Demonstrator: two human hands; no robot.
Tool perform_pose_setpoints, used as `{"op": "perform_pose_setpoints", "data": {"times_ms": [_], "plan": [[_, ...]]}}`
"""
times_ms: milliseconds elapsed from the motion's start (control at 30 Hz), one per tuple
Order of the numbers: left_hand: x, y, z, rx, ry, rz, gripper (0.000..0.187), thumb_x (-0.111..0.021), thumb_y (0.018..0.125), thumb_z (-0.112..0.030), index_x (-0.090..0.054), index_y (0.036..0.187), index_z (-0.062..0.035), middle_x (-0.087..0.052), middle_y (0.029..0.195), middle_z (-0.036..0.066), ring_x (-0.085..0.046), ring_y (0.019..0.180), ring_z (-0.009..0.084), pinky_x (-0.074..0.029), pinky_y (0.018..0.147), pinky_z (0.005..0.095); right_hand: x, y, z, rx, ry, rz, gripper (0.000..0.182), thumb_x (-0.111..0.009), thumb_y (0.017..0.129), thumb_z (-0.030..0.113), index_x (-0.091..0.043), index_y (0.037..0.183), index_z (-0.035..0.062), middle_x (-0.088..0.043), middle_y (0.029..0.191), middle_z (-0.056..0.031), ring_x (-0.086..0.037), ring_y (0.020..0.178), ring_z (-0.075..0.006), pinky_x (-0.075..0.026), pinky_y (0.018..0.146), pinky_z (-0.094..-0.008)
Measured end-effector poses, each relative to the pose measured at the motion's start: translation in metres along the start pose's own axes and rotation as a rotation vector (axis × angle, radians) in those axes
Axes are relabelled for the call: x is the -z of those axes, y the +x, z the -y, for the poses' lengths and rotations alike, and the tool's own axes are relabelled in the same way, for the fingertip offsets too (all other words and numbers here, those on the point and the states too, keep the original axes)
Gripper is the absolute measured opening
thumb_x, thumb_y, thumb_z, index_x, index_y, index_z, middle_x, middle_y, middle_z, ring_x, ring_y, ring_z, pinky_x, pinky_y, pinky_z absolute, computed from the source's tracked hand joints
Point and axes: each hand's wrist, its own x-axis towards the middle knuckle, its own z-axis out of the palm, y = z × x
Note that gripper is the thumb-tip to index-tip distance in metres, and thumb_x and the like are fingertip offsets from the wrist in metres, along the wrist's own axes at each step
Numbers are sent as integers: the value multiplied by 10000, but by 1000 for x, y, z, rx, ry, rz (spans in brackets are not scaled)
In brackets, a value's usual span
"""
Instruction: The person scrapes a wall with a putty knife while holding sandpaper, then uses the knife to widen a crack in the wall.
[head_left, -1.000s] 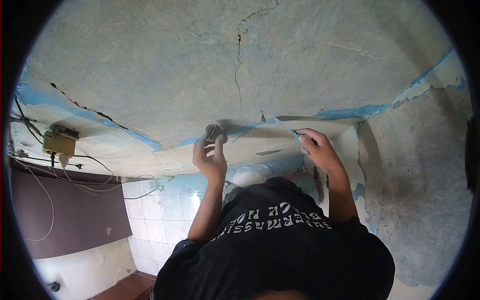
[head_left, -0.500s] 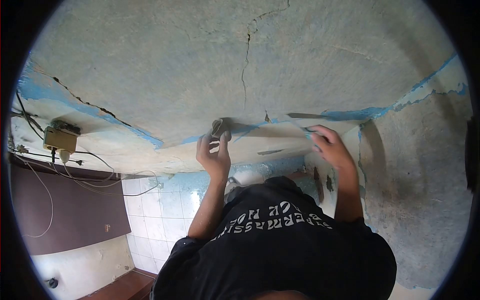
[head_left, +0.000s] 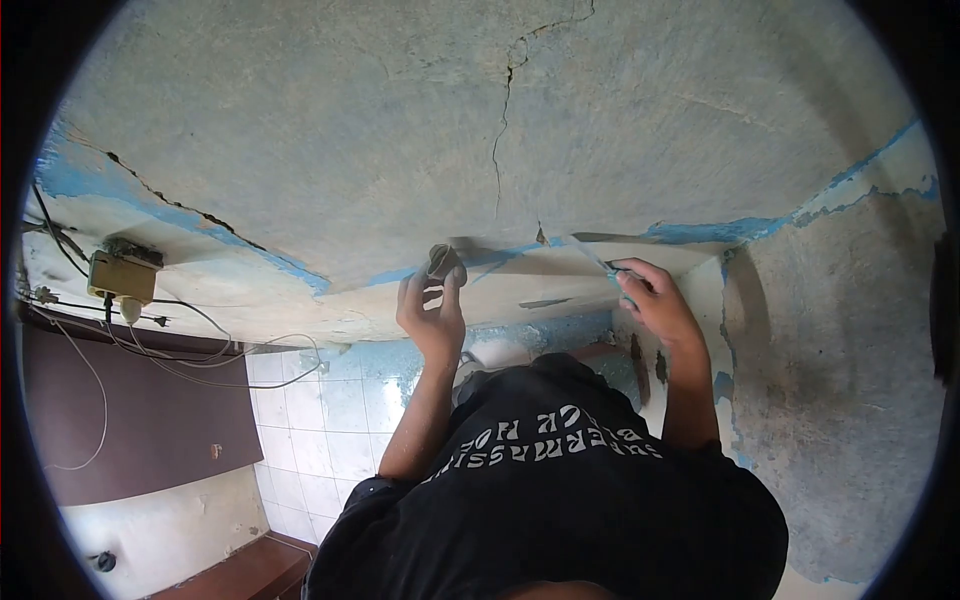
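Note:
My left hand (head_left: 432, 312) is raised close to the wall, its thumb and fingers closed round a small grey hollow piece (head_left: 440, 262) whose kind I cannot tell. To the right, my right hand (head_left: 656, 300) grips the teal handle of a thin-bladed knife (head_left: 592, 257). Its pale blade points up and left toward a small chipped spot (head_left: 541, 234) in the wall. The blade casts a dark shadow beside it. Blue paint remnants (head_left: 505, 257) run along the wall between both hands.
A long crack (head_left: 502, 130) runs down the grey wall (head_left: 350, 130). Another crack edges the blue strip at left. A yellowish socket box (head_left: 122, 276) with plugged cables (head_left: 210, 345) hangs at left, above a dark brown panel (head_left: 140, 410). White tiles (head_left: 310, 420) lie below.
The knife blade, blurred earlier, shows more sharply now, and my right hand has dropped slightly. My left hand keeps its hold on the grey piece; the view has shifted a little.

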Motion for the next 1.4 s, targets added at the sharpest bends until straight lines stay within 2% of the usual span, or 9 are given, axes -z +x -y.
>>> {"op": "perform_pose_setpoints", "data": {"times_ms": [200,267,400,667,733,867,967,1200,1400], "plan": [[-2,-1,-2,35,-5,17,265,-785,858,-28,-725,1113,8,-703,965,124,-708,825,230,-589,677,322,-1,0,-11,21,-122,-54,293,-617,1034,206,-671,1255,21,-597,876,5,-490,706,-76,-423,622,-240],[-5,0,2,-10,-10,9,260,-782,861,-27,-725,1113,4,-697,943,120,-703,819,230,-587,674,325,3,-3,-12,25,31,-92,304,-620,1035,211,-664,1265,18,-609,864,-6,-493,699,-80,-428,626,-242],[-4,-2,5,-40,-23,9,260,-792,856,-39,-727,1104,5,-700,935,122,-700,813,232,-578,677,328,-7,4,-20,25,11,-39,308,-624,1033,208,-659,1276,22,-597,841,2,-482,678,-75,-429,612,-233],[-6,0,3,-41,-41,-9,251,-814,852,-70,-740,1082,-3,-704,918,112,-698,799,220,-567,678,322,0,1,-10,68,-41,-49,287,-642,1024,194,-674,1255,28,-536,736,32,-445,633,-59,-357,542,-229],[-8,2,0,0,-7,1,257,-826,851,-90,-744,1079,-5,-704,908,105,-698,796,213,-564,673,322,-5,3,-10,68,-58,-79,307,-620,1045,238,-647,1287,51,-534,736,21,-421,588,-31,-292,464,-204],[-10,6,3,-66,-32,-9,275,-835,850,-103,-745,1090,-4,-698,898,105,-693,782,211,-557,661,320,9,-2,-7,40,51,-33,305,-637,1036,246,-656,1274,56,-548,770,22,-471,634,-40,-337,508,-190],[-13,5,4,-42,-12,-20,275,-835,846,-97,-746,1089,-5,-701,898,106,-692,779,209,-555,667,319,-30,18,-18,142,-58,-56,283,-637,1036,236,-664,1261,66,-554,791,28,-489,632,-42,-333,499,-184],[-9,7,8,-58,-16,-10,266,-830,839,-76,-745,1081,-5,-697,906,112,-689,771,221,-548,664,315,9,-2,-5,35,30,-97,272,-646,1022,200,-682,1233,31,-576,801,34,-468,658,-51,-385,549,-217],[-7,10,0,-44,1,-8,271,-829,842,-79,-740,1087,-6,-712,925,120,-693,779,228,-553,652,324,-21,5,-6,69,7,-12,284,-643,1025,208,-679,1227,12,-572,785,27,-477,677,-64,-403,597,-235]]}}
